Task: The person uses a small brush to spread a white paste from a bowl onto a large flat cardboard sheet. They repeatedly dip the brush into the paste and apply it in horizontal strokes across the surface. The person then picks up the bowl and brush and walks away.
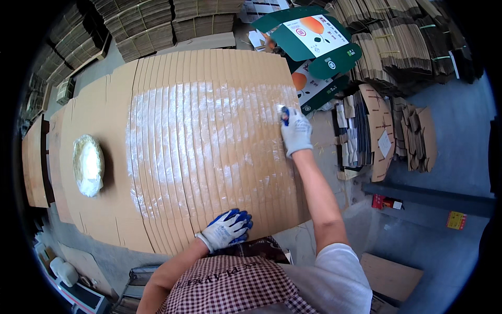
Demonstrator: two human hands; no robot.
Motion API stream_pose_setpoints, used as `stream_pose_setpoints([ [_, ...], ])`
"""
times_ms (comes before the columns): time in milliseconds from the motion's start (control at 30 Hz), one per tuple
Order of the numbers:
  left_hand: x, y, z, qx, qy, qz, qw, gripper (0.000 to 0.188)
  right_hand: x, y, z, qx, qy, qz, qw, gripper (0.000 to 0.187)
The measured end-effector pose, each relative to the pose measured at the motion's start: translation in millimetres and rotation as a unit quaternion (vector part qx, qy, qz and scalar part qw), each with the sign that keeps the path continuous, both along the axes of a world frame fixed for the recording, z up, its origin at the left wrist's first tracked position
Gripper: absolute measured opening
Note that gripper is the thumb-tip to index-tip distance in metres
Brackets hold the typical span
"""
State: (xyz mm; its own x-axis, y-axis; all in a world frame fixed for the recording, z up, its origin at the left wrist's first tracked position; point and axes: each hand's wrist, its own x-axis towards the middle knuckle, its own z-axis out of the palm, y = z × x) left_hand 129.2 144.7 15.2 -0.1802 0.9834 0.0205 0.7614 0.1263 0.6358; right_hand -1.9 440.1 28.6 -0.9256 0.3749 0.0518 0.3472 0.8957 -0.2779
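Note:
Fanned cardboard sheets (238, 125) overlap in a long row before me, their middle band streaked with a wet, shiny white coating. My right hand (297, 131), in a white glove with blue fingers, is closed at the row's far right edge. A small pale bit shows by its thumb, but what it grips is hidden. At the near edge, my left hand (226, 230) rests with outstretched fingers on the cardboard, in a similar white and blue glove. To the left, a round plastic-lined bowl (88, 166) with whitish contents sits on flat cardboard.
Tied cardboard stacks (137, 31) stand at the back left, and more bundles (397, 47) at the back right. Green printed cartons (321, 42) lie beyond my right hand. Upright cardboard pieces (374, 131) stand to the right. A grey beam (429, 198) runs along the right.

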Motion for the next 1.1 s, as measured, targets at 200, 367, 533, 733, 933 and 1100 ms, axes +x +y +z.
stream_pose_setpoints([
  [200,2,-1,-2,0.007,-0.010,0.019,1.000,0.036,44,-25,23,-0.153,0.033,0.013,0.988,0.023],
  [367,-4,0,1,0.009,0.010,0.013,1.000,0.039,48,-12,8,-0.011,-0.017,0.004,1.000,0.026],
  [533,-2,-1,-2,0.004,0.007,0.012,1.000,0.039,57,-39,28,-0.222,0.090,-0.031,0.970,0.031],
  [733,-4,1,3,0.023,0.000,0.013,1.000,0.037,34,-39,7,-0.088,0.001,-0.034,0.996,0.038],
  [933,-1,-2,0,0.007,0.010,0.014,1.000,0.037,48,-65,4,-0.134,0.125,0.003,0.983,0.038],
  [1100,-3,0,2,0.004,0.012,-0.006,1.000,0.038,39,-61,3,-0.080,0.045,0.008,0.996,0.032],
])
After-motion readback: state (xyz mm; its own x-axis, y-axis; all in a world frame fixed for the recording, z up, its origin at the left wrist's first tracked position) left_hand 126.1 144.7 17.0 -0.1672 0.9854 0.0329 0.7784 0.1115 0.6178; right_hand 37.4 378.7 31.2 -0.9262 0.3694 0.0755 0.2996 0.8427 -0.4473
